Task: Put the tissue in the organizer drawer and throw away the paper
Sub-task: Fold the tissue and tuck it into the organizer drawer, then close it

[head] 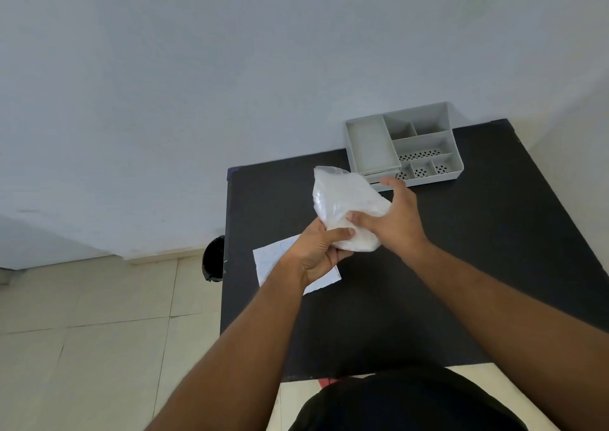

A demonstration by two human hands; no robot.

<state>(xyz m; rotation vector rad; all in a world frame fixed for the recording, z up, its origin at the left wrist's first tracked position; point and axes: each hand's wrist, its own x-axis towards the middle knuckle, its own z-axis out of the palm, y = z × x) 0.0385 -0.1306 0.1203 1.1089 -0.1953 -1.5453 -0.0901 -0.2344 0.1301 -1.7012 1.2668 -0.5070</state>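
Note:
A white tissue pack [342, 200] in clear plastic wrap is held up above the black table [461, 266]. My left hand [318, 252] grips its lower end from beneath, thumb across the front. My right hand [393, 219] clasps its right side, fingers curled round it. A white sheet of paper [270, 259] lies flat on the table beneath my left hand, partly hidden by it. The grey organizer [425, 140] stands at the table's far edge, its drawer [370, 145] pulled out on the left, nothing visible inside.
A black bin [214, 259] stands on the tiled floor just left of the table's edge. A pale wall rises behind the table. The organizer's compartments have perforated bottoms.

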